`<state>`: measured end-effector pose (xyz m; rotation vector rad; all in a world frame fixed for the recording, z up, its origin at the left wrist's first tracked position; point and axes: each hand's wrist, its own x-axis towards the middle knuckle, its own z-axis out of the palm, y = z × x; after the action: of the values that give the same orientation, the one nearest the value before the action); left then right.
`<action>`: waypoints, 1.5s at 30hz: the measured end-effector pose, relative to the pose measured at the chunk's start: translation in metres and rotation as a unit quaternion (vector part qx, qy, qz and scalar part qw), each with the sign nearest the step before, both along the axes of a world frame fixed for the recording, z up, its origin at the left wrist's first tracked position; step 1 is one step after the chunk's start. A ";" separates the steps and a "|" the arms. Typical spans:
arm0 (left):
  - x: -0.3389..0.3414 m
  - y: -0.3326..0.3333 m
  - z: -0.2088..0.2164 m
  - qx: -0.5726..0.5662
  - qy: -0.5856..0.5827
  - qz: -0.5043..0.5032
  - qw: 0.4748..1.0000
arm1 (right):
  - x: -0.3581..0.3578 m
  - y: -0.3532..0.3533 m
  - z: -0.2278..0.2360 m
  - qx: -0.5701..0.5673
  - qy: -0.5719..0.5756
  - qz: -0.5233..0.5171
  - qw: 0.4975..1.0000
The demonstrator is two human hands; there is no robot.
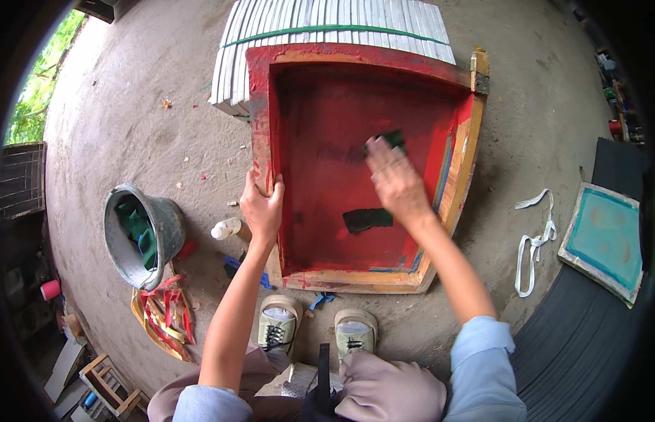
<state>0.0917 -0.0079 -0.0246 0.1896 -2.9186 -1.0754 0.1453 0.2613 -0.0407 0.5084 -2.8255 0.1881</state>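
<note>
My left hand (263, 205) grips the left side rail of a red-stained wooden screen-printing frame (348, 283), its thumb on the inner side. Over the red mesh (317, 200) inside, my right hand (399, 179) is slightly blurred, its fingers stretched forward and pressing a dark green cloth (392, 138) against the surface. Much of that cloth is hidden beneath the fingers. A second dark green piece (367, 219) lies on the mesh, below and left of my right hand. The frame's far end leans over a strapped stack of white boards (334, 21).
A grey bucket (174, 225) with green cloth stands at left, near a small white bottle (226, 228). Red and yellow scraps (162, 320) lie below it. At right are a white strap (535, 246), a teal screen (605, 228) and dark ribbed sheeting (574, 344). My shoes (355, 330) are close to the frame.
</note>
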 end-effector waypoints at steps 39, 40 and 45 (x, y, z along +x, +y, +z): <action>0.064 -0.095 0.206 0.235 0.059 -0.385 0.890 | 0.049 -0.156 0.230 -0.689 -0.313 -0.064 0.650; 0.065 -0.096 0.207 0.266 0.053 -0.387 0.882 | 0.051 -0.160 0.228 -0.691 -0.316 -0.064 0.647; 0.071 -0.086 0.174 0.172 0.065 -0.315 0.931 | 0.048 -0.155 0.200 -0.610 -0.303 -0.101 0.725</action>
<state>0.1624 -0.0936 0.1497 -0.8362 -2.6909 -1.5864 0.1935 0.1065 0.1590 -0.2371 -2.4085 2.2624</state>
